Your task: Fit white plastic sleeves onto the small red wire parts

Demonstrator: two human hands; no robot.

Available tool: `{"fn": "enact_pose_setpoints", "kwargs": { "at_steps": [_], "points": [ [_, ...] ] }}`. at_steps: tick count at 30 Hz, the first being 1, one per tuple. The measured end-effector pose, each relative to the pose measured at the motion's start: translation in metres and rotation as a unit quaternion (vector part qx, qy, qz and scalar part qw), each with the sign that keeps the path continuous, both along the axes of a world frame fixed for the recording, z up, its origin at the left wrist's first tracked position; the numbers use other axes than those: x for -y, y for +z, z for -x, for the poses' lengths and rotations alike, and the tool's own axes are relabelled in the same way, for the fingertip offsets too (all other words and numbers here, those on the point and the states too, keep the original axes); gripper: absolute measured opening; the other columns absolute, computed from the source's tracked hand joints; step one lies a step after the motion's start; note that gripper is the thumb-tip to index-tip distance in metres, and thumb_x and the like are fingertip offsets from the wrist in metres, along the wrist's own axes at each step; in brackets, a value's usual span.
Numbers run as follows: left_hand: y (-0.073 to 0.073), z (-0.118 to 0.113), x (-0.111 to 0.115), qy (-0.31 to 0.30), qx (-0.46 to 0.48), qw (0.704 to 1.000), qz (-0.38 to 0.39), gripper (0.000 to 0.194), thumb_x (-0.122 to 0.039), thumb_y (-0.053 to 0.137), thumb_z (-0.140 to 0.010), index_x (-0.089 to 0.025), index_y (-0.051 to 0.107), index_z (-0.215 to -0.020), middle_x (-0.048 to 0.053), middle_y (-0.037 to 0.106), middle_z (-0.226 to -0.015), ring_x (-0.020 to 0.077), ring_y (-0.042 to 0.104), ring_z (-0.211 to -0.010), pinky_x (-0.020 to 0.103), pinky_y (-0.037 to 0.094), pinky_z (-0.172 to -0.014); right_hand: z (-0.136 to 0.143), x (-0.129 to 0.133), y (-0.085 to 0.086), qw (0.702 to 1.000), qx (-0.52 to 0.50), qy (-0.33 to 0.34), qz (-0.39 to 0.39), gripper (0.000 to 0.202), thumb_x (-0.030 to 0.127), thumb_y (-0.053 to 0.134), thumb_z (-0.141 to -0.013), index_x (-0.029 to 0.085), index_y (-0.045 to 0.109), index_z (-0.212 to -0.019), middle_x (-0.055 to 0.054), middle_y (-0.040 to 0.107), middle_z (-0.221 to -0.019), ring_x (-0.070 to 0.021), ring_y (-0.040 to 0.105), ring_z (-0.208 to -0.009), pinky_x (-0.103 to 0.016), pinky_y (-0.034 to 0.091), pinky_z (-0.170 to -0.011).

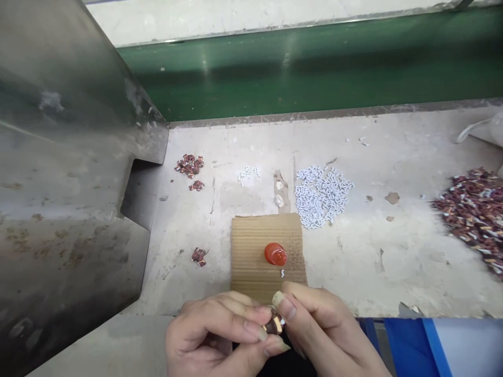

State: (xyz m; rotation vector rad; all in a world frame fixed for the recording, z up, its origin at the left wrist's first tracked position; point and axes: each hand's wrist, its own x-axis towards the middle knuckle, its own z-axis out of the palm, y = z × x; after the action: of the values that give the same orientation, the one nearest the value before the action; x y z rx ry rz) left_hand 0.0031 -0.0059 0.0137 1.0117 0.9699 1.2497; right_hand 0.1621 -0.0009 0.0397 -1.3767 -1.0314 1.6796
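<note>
Along the back of a pale, scuffed worktop (361, 272) ran a glossy green panel (283, 73), with a white ledge (251, 21) above it, while a stained metal housing (66, 157) stood over the left side. Near the front edge lay a square of ribbed cardboard (251, 246), bearing a shiny orange-red blob (275, 254) and, just beside that, a single small white squiggle (282, 273). Beyond the cardboard's right corner spread a dense patch of white squiggles (322, 199), and a sparser white cluster (249, 173) sat farther left. Three little groups of reddish-brown bits (189, 165) dotted the left part of the surface; a much larger mixed heap (475, 214) filled the right edge. Something blue (408, 345) showed below the front edge at the lower right. Before the cardboard, the left hand (216, 332) was closed in a pinch, thumb and fingertips around a small brown piece (275, 324) with yellowish and white parts. The right hand (326, 330) was likewise drawn shut, its thumb and forefinger at the piece's right side, the remaining fingers curled and partly hidden.
</note>
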Motion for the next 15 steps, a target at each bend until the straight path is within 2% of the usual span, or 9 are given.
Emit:
{"fn": "enact_pose_setpoints", "kwargs": {
  "at_steps": [3,6,15],
  "points": [
    [0.001,-0.002,0.0,0.015,-0.014,1.0,-0.014,0.034,-0.004,0.093,-0.073,-0.031,0.085,-0.091,-0.005,0.087,-0.089,0.0159,0.082,-0.075,0.022,0.07,-0.077,-0.001,0.0,-0.004,0.999,-0.01,0.032,0.006,0.065,0.078,0.046,-0.098,0.024,0.03,-0.064,0.006,0.028,-0.06,-0.013,0.027,-0.057,-0.031,0.027,-0.053],
    [0.001,-0.003,0.0,0.025,-0.021,0.999,-0.024,0.032,-0.006,0.093,-0.073,-0.031,0.085,-0.091,-0.006,0.086,-0.087,0.0149,0.082,-0.073,0.021,0.07,-0.076,-0.004,0.002,-0.008,0.998,-0.01,0.055,0.021,0.062,0.07,0.043,-0.104,0.024,0.031,-0.065,0.007,0.028,-0.06,-0.0113,0.026,-0.056,-0.028,0.026,-0.051],
    [-0.002,0.001,0.003,0.008,-0.021,1.0,-0.013,0.036,-0.002,0.091,-0.075,-0.032,0.084,-0.094,-0.008,0.086,-0.091,0.0137,0.082,-0.078,0.021,0.069,-0.08,-0.005,0.007,-0.012,0.997,0.016,0.068,0.024,0.061,0.069,0.04,-0.105,0.024,0.031,-0.065,0.007,0.029,-0.061,-0.0115,0.028,-0.056,-0.029,0.026,-0.052]
  ]
}}
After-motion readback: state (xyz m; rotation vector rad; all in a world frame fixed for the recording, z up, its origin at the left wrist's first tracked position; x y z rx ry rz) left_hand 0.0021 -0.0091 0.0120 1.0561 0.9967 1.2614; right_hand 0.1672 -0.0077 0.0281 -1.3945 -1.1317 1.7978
